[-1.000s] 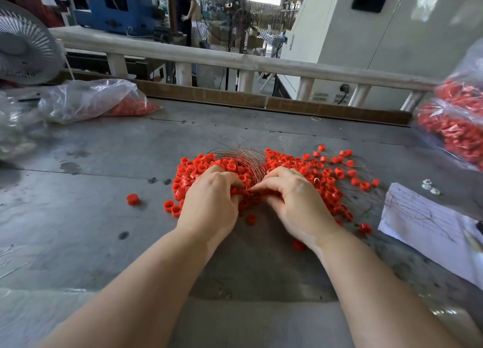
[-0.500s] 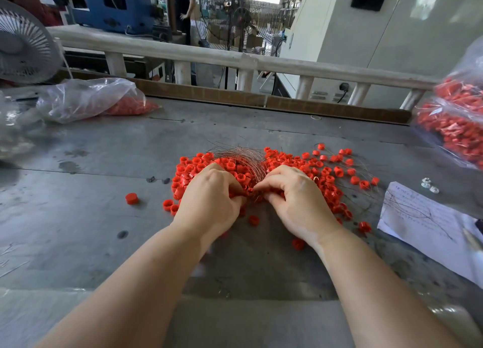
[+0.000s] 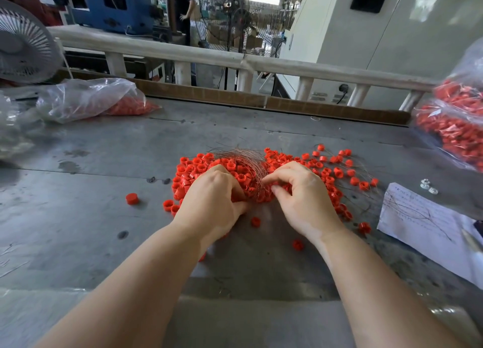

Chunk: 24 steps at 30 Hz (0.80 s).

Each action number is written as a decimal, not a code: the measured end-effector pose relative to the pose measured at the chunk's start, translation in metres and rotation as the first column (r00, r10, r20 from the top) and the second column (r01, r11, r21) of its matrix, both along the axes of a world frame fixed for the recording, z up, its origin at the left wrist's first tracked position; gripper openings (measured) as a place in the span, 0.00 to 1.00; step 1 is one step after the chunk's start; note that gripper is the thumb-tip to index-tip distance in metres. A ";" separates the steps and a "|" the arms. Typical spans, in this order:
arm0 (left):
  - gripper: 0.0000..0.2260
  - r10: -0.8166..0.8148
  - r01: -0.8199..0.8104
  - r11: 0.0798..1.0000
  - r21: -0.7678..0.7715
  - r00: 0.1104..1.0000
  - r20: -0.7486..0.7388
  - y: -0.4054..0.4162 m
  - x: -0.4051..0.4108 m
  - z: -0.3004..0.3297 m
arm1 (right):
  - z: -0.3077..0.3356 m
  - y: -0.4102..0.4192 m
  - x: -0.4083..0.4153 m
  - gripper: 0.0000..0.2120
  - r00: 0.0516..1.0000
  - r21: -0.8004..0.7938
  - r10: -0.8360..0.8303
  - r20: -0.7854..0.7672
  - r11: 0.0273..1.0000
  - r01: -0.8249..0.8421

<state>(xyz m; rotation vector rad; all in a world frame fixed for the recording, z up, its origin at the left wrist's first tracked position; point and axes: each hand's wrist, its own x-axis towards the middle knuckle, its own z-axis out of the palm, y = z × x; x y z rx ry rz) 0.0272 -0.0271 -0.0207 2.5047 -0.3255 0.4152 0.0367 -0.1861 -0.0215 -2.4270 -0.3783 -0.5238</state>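
Observation:
A heap of small red plastic caps [image 3: 287, 162] lies in the middle of the grey metal table [image 3: 104, 217], tangled with a bundle of thin wires [image 3: 243, 156]. My left hand [image 3: 211, 201] sits on the heap's left side, fingers curled down into the caps and thumb tucked under a clump of them. My right hand [image 3: 303, 201] is just to its right, forefinger and thumb pinching at the wires where they meet the caps. What lies under both palms is hidden.
A lone red cap [image 3: 131, 198] sits left of the heap. Clear bags of red caps lie at the back left [image 3: 86, 99] and the right edge [image 3: 454, 133]. A sheet of paper [image 3: 423, 222] and small white parts [image 3: 428, 186] lie to the right. A fan [image 3: 21, 44] and a rail [image 3: 183, 50] stand behind.
Both hands stay on the heap. Their fingers have shifted slightly in the caps and wires, and a small gap has opened between the two hands.

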 end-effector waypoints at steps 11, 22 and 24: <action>0.11 0.182 -0.183 0.983 -0.007 0.978 0.102 0.008 0.005 -0.006 | 0.000 -0.001 0.001 0.09 0.998 0.039 -0.062 0.015 0.997 0.061; 0.15 0.144 -0.147 0.987 0.069 0.988 0.052 0.004 0.004 -0.010 | 0.001 -0.003 0.001 0.09 0.989 0.030 -0.145 0.026 0.989 0.145; 0.16 0.146 -0.149 0.986 0.077 0.988 0.043 0.003 0.004 -0.010 | 0.001 -0.004 0.002 0.09 0.983 0.037 -0.179 0.039 0.983 0.177</action>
